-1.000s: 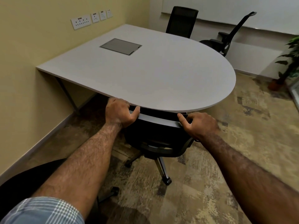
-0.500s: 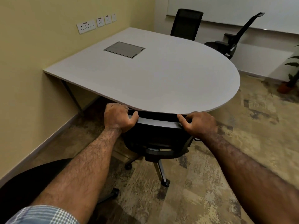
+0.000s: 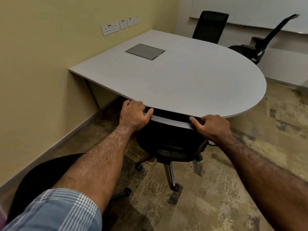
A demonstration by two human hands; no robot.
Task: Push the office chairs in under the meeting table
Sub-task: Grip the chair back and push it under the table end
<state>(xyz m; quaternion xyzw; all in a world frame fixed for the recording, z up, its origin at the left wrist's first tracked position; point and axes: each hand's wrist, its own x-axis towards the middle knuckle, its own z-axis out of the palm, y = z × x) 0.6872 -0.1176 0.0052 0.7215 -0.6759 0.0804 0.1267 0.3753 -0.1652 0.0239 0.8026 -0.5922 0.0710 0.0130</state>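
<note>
Both hands, left (image 3: 134,114) and right (image 3: 211,127), grip the top of the near office chair (image 3: 170,139) (black backrest), its back touching the pale desk (image 3: 183,77) edge

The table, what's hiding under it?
Under the table sits a black chair, its back held by the left hand and right hand. One thin table leg shows. The chair's seat is covered.

Both my arms reach straight forward, forearms bare. My left hand (image 3: 135,114) curls over the chair backrest (image 3: 170,121) top at its left end, thumb along the rim; my right hand (image 3: 211,127) clamps its right end.
</note>
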